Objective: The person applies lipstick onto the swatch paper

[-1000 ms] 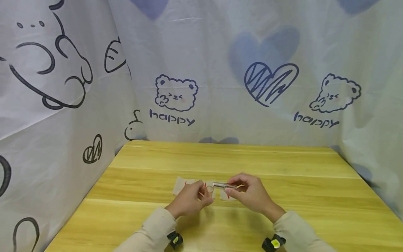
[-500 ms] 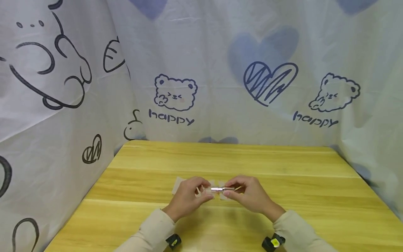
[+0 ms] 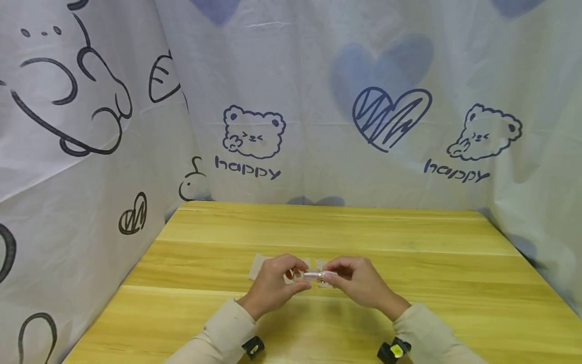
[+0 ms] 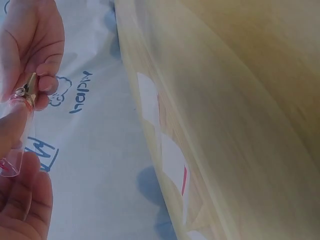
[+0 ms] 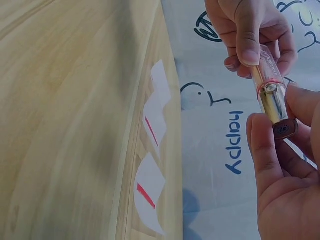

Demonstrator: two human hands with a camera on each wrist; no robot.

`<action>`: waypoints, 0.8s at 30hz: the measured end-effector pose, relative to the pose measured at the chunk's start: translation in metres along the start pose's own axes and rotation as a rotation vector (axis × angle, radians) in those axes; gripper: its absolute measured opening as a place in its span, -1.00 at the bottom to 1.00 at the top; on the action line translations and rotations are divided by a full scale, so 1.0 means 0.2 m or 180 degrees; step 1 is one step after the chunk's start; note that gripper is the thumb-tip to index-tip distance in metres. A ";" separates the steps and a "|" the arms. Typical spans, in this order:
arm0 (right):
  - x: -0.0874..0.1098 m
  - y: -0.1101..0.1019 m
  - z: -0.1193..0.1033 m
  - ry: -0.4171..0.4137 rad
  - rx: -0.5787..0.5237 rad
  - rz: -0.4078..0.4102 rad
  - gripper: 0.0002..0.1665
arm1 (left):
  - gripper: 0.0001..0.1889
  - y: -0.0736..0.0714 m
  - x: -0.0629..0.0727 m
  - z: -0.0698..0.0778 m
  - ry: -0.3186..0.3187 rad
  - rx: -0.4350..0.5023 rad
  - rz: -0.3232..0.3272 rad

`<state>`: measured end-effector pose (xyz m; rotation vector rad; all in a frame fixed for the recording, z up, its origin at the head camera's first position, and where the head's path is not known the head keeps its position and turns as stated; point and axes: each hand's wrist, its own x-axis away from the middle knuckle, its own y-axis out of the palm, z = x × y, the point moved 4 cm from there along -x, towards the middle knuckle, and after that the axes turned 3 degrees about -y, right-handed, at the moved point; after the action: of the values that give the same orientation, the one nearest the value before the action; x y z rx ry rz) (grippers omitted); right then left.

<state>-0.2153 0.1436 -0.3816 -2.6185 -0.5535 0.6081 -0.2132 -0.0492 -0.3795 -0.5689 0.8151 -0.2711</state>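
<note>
A lipstick [image 3: 313, 275] lies level between both hands above the table, its clear pinkish cap [image 4: 14, 162] toward the left hand and its gold base [image 5: 272, 106] toward the right. A pink band with a round stud shows where cap and base meet. My left hand [image 3: 273, 285] pinches the clear cap between thumb and fingers. With thumb and fingertips, my right hand [image 3: 361, 283] grips the gold base, whose dark red end [image 5: 285, 129] faces the right wrist camera. Fingers partly cover the lipstick in every view.
Several pale paper pieces with red marks lie on the wooden table [image 3: 386, 237] beneath the hands, among them a paper piece [image 5: 150, 192] at the right. White cloth [image 3: 318, 167] with drawings hangs behind and on both sides of the table.
The clear cap in my left hand and the metallic tube in my right were apart; now the cap surrounds the tube's end. My left hand has shifted slightly in its grip.
</note>
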 end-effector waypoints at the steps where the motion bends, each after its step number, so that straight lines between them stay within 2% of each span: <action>1: 0.00 0.00 0.00 0.0008 -0.0033 -0.0022 -0.78 | -0.69 0.00 0.00 0.00 0.0020 0.0018 0.0001; 5: 0.00 0.00 0.01 0.0036 -0.0127 -0.0102 -0.78 | -0.70 0.01 0.00 0.01 0.0065 0.0016 -0.0015; 13: 0.00 0.01 0.02 0.0078 -0.0136 -0.0124 -0.78 | -0.72 0.02 -0.01 0.01 0.0020 0.0045 -0.0003; 18: -0.01 0.03 0.03 0.0000 0.0064 -0.0330 -0.74 | -0.71 0.02 -0.02 -0.01 -0.0057 0.0056 -0.0088; 24: -0.01 0.04 0.06 -0.0015 0.0461 -0.0641 -0.65 | -0.70 0.03 -0.01 -0.04 -0.0295 0.0103 -0.0367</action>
<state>-0.2200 0.1400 -0.3940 -2.3903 -0.7356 0.5678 -0.2212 -0.0462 -0.3858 -0.5945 0.6884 -0.3604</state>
